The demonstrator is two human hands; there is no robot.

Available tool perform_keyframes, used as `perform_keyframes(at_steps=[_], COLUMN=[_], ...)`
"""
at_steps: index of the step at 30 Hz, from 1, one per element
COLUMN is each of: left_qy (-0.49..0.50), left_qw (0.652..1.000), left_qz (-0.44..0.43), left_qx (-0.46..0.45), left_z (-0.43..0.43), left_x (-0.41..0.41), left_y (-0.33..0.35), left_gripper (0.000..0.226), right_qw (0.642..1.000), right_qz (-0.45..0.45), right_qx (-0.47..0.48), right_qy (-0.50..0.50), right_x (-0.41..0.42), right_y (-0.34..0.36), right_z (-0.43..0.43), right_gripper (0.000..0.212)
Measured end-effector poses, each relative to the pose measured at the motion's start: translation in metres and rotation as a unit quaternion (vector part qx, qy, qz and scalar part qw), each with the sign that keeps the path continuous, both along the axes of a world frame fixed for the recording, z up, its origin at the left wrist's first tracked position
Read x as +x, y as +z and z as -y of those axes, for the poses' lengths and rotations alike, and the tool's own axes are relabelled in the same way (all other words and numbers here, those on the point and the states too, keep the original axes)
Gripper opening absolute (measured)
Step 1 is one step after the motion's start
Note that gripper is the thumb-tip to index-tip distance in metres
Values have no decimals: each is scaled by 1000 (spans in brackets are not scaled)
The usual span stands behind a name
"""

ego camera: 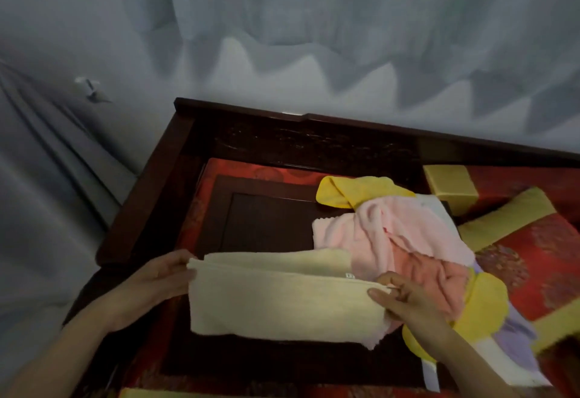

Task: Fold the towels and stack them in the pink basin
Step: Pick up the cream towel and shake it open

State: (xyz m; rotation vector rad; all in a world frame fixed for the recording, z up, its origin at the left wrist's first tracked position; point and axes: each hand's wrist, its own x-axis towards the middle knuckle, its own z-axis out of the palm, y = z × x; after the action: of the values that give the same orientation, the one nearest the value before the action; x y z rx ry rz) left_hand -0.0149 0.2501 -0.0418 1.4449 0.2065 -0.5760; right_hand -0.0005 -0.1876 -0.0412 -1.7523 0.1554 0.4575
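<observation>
Head view: we pinch the cream towel (276, 300) taut between left hand (157, 281) and right hand (405, 300), its length running side to side; no basin shows.

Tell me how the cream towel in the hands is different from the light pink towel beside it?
The cream terry towel is folded flat with straight edges; the light pink fluffy towel lies crumpled. The left hand and right hand grip the cream one at its ends; nobody holds the pink one, which lies on the pile. Both are soft cloth.
</observation>
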Motion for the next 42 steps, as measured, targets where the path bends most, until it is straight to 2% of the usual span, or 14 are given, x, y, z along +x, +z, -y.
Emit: perform_keyframes(at_steps=[2, 5, 11, 13, 15, 18, 22, 26, 29, 33, 35, 39, 42], left_qy=[45, 104, 216, 231, 237, 222, 162, 103, 82, 13, 37, 135, 148], left_qw=[999, 992, 961, 945, 920, 909, 919, 950, 967, 985, 989, 980, 977], left_qz=[-19, -46, -97, -88, -65, -75, -129, -194, -180, -121, -75, -46, -54], left_qx=[13, 54, 143, 214, 305, 345, 336, 223, 163, 123, 123, 139, 142], left_z=[7, 24, 40, 41, 42, 43, 41, 47, 49, 38, 25, 5, 1], left_x=[11, 30, 45, 45, 43, 36, 41, 48, 48, 56, 77, 137, 171], left_y=[-16, -40, -85, -91, -90, -84, -81, -74, -67, -40, -25, -17, -33], left_gripper=[43, 22, 18, 18, 26, 42, 38, 24, 26, 34, 34, 34, 39], right_qw=[998, 989, 954, 945, 941, 948, 947, 957, 956, 953, 961, 987, 984], right_qz=[0, 51, 160, 146, 114, 45, -43, -35, -2, 30, 51, 7, -15], right_qx=[-12, -86, -251, -293, -316, -295, -310, -279, -284, -295, -266, -91, -66], right_qy=[-65, -106, -44, -26, -52, -110, -72, -72, -72, -55, -58, -135, -163], right_x=[8, 33, 70, 73, 72, 57, 37, 36, 39, 44, 58, 110, 149], right_y=[-21, -42, -58, -63, -66, -63, -68, -70, -64, -40, -21, -5, -29], right_z=[-7, -19, -50, -53, -53, -52, -50, -57, -62, -63, -68, -92, -110], right_gripper=[16, 6, 11, 9, 25, 39, 42, 30, 22, 19, 24, 19, 25])
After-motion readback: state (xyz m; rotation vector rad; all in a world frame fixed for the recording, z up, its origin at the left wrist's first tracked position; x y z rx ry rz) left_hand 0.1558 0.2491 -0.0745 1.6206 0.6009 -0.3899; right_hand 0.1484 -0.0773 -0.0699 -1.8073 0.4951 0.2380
